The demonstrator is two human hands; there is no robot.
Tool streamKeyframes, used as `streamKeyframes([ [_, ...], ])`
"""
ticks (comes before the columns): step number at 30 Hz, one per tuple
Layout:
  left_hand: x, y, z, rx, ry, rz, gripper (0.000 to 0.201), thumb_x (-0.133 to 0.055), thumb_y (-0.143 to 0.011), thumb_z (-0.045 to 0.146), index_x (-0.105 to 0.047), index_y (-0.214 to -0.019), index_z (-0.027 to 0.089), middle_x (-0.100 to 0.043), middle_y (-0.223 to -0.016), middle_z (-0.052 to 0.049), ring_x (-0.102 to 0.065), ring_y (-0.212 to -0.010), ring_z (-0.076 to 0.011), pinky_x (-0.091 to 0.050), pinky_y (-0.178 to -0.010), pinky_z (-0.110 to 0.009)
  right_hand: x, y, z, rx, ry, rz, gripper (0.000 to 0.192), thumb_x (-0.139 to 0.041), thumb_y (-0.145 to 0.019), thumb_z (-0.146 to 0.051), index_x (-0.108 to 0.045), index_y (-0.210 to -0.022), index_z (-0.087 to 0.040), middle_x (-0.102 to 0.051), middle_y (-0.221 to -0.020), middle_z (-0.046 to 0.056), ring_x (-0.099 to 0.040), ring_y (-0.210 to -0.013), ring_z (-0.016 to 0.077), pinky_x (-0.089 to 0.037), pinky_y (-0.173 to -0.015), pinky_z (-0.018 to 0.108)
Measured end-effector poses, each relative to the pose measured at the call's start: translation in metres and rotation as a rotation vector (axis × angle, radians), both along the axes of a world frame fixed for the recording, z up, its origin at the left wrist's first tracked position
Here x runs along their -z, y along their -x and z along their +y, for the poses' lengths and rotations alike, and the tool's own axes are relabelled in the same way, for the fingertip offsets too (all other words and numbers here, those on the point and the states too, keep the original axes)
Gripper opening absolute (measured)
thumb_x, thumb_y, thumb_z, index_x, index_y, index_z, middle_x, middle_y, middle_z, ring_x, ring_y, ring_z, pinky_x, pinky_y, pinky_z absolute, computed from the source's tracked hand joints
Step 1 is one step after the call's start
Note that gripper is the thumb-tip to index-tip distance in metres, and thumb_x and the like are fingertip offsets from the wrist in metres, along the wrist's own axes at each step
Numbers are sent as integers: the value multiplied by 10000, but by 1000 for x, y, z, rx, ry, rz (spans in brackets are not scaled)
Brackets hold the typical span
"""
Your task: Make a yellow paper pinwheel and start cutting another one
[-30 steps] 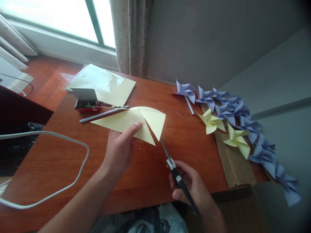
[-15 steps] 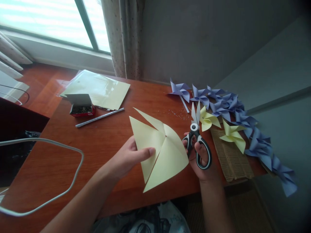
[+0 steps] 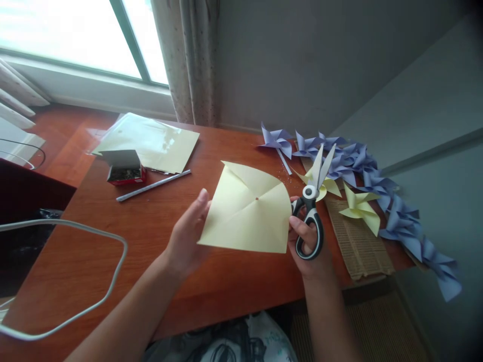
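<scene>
A pale yellow square of paper (image 3: 245, 221) with slits from its corners and a small hole in the middle is held up over the table. At its left edge is my left hand (image 3: 188, 231), thumb stretched up and apart from the sheet, the other fingers partly hidden behind it. My right hand (image 3: 311, 251) grips black-and-white handled scissors (image 3: 310, 193) by the handles, blades spread and pointing up and away. The paper's right edge meets the fingers of that same hand; whether they pinch it is hidden.
Purple paper pinwheels (image 3: 402, 221) line the right side, with a yellow pinwheel (image 3: 360, 207) on corrugated cardboard (image 3: 358, 251). At left are an open small box (image 3: 126, 173), a paper straw (image 3: 153, 186) and yellow sheets (image 3: 158, 143). A white cable (image 3: 124, 261) crosses the near left.
The paper has turned and its slit flaps now lie nearly flat together. My left thumb has lifted off it. The scissors have shifted slightly right, their blades spread wider.
</scene>
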State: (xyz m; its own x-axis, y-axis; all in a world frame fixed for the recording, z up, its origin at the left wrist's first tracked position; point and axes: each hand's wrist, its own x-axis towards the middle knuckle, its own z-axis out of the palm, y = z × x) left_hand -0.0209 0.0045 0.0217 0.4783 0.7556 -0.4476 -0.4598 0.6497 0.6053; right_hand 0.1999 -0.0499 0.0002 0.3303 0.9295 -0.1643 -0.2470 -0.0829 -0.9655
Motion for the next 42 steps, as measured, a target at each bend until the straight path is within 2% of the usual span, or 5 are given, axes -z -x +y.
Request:
streamKeyframes([
  [4,4,-6,5,-170,3,-152,207,-665,-785,363,-743,-789,171,-732,-716,-46,-612,-568,-159,-481,-533,-272,2,12,9,92,-45,37,420,-725,-811,-318,-617,-1216,-301,-633,-888,3,-610,-754,179,-518,-684,309],
  [9,15,-15,-1,64,-174,-21,209,-663,-652,115,-765,-833,137,-750,-747,-81,-644,-675,-170,-459,-607,-254,5,26,17,187,-75,-24,363,-750,-798,-325,-617,-1128,-255,-627,-927,12,-610,-745,165,-521,-671,299],
  [13,16,-17,-5,204,-336,58,304,-749,-744,212,-750,-1042,149,-779,-948,-115,-695,-855,-228,-476,-653,-266,8,30,17,211,-94,-77,276,-744,-823,-312,-619,-1056,-231,-648,-970,23,-626,-781,168,-518,-689,296],
  [26,15,-21,-5,22,-365,358,215,-800,-782,339,-737,-693,154,-736,-682,-45,-666,-710,-204,-493,-655,-269,3,41,14,200,-111,-298,314,-733,-818,-271,-597,-1099,-233,-621,-853,-23,-567,-674,134,-501,-685,285],
  [42,13,-10,-3,-260,-297,387,241,-787,-804,359,-707,-726,145,-679,-637,-19,-571,-612,-137,-432,-583,-240,-7,11,-52,-333,216,-206,572,-770,-793,-585,-643,-1197,-200,-593,-770,12,-482,-617,128,-394,-553,257],
])
